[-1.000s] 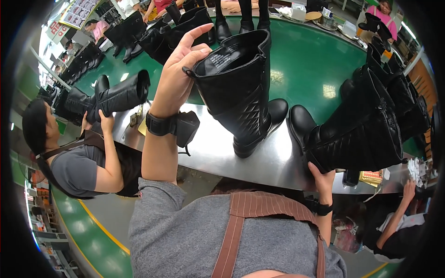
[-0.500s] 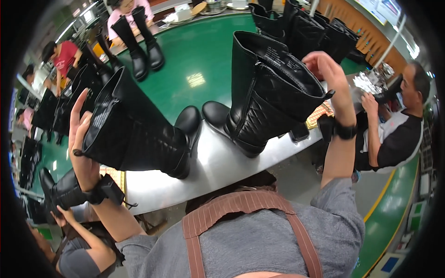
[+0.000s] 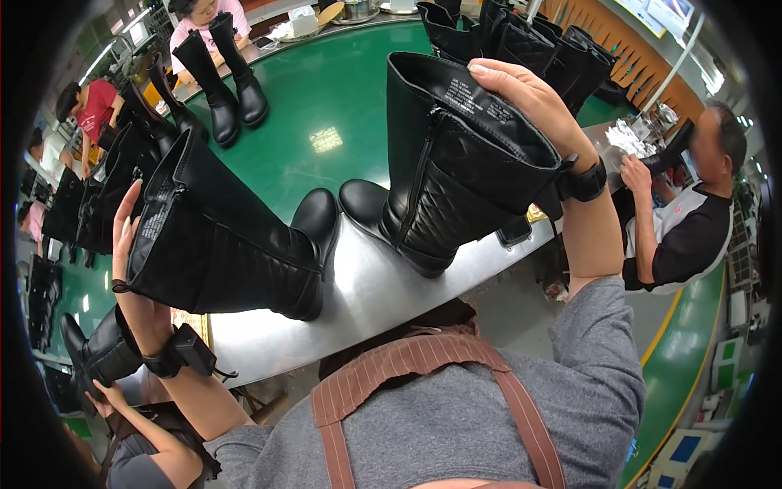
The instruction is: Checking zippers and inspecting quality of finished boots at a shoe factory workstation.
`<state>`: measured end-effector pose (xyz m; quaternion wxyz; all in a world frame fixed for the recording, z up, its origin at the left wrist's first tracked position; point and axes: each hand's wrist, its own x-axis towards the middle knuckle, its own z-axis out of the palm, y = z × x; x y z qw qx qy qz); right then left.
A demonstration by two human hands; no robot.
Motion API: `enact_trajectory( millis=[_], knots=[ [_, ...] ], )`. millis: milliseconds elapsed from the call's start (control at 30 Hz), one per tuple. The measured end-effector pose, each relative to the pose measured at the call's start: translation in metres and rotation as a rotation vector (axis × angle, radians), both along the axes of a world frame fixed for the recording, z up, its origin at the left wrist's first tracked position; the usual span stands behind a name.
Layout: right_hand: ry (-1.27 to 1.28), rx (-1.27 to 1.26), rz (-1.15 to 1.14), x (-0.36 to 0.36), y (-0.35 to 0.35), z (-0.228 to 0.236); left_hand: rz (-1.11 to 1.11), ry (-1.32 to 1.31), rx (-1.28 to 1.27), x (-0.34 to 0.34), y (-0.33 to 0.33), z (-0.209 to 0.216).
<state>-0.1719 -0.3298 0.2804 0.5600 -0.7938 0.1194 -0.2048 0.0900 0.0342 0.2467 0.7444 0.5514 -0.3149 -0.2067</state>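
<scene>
Two tall black boots with quilted shafts stand on the metal bench edge, toes toward each other. My left hand [image 3: 137,273] lies against the outer side of the left boot [image 3: 228,253], fingers stretched up behind its top; the thumb is hidden. Over the rim of the right boot [image 3: 444,171] curves my right hand [image 3: 529,98], its fingertips at the far side of the opening. A zip runs up that shaft, and pale print shows on the lining of both boots. Dark bands circle both my wrists.
A green worktop [image 3: 342,98] lies beyond the metal strip [image 3: 366,301]. More black boots [image 3: 228,90] stand at the far left, others [image 3: 529,49] at the far right. Co-workers sit on both sides; the person at right [image 3: 684,212] handles a dark boot. Crumpled foil [image 3: 631,138] lies nearby.
My right hand has come down from beside the right boot onto its rim, its fingers now reaching along the opening. My left hand stays by the left boot. The whole view has shifted slightly.
</scene>
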Motion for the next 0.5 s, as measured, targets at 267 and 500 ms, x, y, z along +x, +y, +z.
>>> enact_trajectory(
  millis=[267, 500],
  knots=[
    [0.018, -0.073, -0.118, -0.003, -0.014, -0.013, -0.122, 0.216, -0.206, 0.012, 0.015, -0.034],
    [-0.112, -0.263, 0.042, -0.015, -0.019, -0.008, 0.188, 0.141, -0.133, 0.018, 0.033, -0.061]
  ],
)
